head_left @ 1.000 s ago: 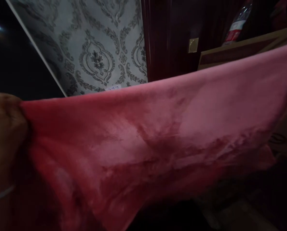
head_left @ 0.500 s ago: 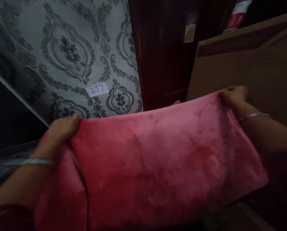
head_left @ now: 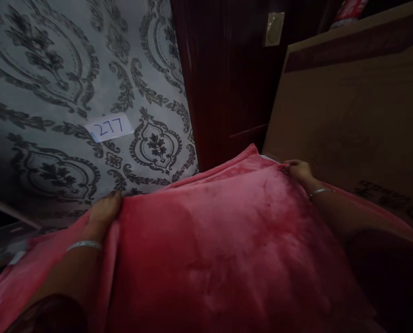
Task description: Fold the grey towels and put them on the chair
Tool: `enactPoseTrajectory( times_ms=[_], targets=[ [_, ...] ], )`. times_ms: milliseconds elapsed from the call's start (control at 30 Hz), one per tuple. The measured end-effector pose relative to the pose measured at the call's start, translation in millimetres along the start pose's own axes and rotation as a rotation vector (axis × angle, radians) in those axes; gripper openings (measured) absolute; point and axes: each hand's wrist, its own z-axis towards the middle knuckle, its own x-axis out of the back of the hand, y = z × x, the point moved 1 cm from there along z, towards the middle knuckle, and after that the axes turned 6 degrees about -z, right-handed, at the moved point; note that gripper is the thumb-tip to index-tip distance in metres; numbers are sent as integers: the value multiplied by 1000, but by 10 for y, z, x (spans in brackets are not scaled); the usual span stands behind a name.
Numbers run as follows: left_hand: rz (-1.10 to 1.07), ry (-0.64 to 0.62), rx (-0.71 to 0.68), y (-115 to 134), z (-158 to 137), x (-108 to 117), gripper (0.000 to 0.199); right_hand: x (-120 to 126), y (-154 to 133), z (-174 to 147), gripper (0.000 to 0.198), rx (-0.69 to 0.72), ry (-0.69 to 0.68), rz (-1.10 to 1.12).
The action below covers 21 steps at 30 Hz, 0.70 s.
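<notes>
A pink-red plush blanket (head_left: 206, 245) stretches across the lower half of the view, with soft creases and darker patches. My left hand (head_left: 105, 210) is closed on its upper edge at the left, and a fold hangs beside the wrist. At the far right corner of that edge, the fingers of my right hand (head_left: 299, 172) pinch the cloth. Behind the held edge, more of the same pink cloth lies, rising to a point near the cardboard. Each wrist wears a bangle. The blanket's lower end runs out of the frame.
Patterned grey wallpaper (head_left: 151, 92) with a paper label (head_left: 109, 127) reading 277 is ahead on the left. A dark red wooden door or panel (head_left: 223, 92) stands beside it. A large cardboard box (head_left: 345, 111) is at the right, with a red-labelled item (head_left: 350, 10) behind its top.
Both hands have moved lower, the right one also inward to the left, still gripping the blanket. More pink cloth now shows behind the held edge and at both sides. The view has shifted.
</notes>
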Motion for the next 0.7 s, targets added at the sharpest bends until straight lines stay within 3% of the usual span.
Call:
enactPoseTrajectory(
  times_ms=[167,300,467,600,700],
  targets=[
    [4,82,-166,170,-149,-158,39,158,282,-75,46,18,-15,-86],
    [-231,53,-286,378,-494,-189,38,456,492,-221,41,-8,31,-215],
    [-537,123,-428,651,-1546,-364,39,691,698,-579,37,3,12,-368],
    [-613,186,-490,708,-2577,-727,55,826,876,-960,41,64,-1,-499],
    [-588,154,-481,678,-3042,-1010,73,980,1004,-1243,46,82,3,-604]
  ],
)
